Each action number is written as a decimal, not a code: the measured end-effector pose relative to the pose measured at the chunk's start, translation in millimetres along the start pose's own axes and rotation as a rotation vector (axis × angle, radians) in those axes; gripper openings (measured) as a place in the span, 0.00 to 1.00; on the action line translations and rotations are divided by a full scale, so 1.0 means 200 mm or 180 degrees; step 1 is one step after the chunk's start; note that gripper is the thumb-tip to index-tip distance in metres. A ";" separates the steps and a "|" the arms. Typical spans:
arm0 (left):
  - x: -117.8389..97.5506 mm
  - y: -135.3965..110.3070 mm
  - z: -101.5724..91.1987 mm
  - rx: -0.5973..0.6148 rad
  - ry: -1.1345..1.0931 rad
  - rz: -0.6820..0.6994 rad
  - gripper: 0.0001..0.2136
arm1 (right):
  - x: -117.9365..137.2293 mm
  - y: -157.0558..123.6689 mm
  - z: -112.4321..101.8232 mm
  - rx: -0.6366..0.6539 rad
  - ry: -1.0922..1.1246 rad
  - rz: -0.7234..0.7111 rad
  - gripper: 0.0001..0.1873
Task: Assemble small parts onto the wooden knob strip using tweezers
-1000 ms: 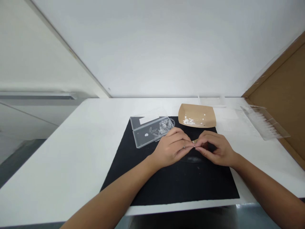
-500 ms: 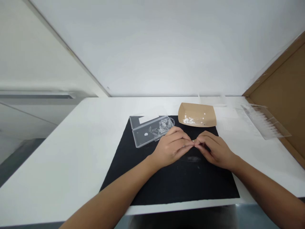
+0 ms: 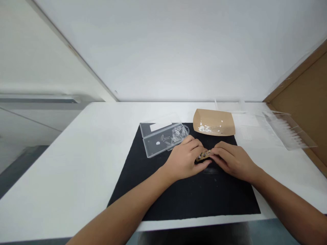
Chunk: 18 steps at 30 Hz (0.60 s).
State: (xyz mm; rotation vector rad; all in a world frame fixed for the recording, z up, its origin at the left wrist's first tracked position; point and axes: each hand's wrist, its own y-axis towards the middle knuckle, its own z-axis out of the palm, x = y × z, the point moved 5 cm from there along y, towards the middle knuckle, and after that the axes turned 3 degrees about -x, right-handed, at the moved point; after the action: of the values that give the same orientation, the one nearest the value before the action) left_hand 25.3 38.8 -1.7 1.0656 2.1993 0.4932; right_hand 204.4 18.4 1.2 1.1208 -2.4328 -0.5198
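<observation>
The strip [image 3: 203, 156], a small tan piece with dark round studs along its face, lies between the two hands, over the mat [image 3: 194, 200]; whether it rests on the cloth cannot be told. Its long axis runs aslant, the left end nearer the person, the right end a little farther off, so it points roughly from one hand to the other. Both hands are at it, the left hand [image 3: 185, 159] covering more of its length: the fingers curl over the far side and the thumb stands apart along the near side, with a dark gap showing, and how firmly that hand holds cannot be told. The right hand [image 3: 233, 158] has its thumb and forefinger pinched together on the right end. Half a second ago the fingertips met and hid nearly all the strip; now the left thumb has parted from them and the studded face shows. Beyond the left hand lies the open case [image 3: 150, 148] with clear pieces [image 3: 178, 132] in it; beyond the right, the tray [image 3: 224, 117] bears white bits [image 3: 204, 129], and both sit slightly farther right in view than before
</observation>
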 end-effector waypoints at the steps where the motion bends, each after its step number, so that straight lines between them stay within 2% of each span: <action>1: 0.01 -0.01 0.02 0.0103 0.0051 -0.0105 0.13 | 0.00 0.00 0.00 0.0008 -0.0055 -0.0009 0.03; 4: 0.02 -0.03 0.06 0.0326 0.0152 -0.0363 0.12 | 0.01 0.00 0.01 0.0022 -0.0176 0.0002 0.05; 7: 0.04 -0.05 0.10 0.0423 0.0152 -0.0529 0.08 | 0.01 0.00 0.02 0.0043 -0.0240 0.0026 0.06; 18: 0.08 -0.07 0.15 0.0322 -0.0290 -0.0786 0.03 | 0.01 0.01 0.06 0.0119 -0.0375 0.0062 0.04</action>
State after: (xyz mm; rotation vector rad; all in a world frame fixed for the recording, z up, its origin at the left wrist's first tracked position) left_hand 30.5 45.7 -37.8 0.8338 2.2541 0.2218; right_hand 195.0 19.9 -7.3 1.1092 -2.5616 -0.5506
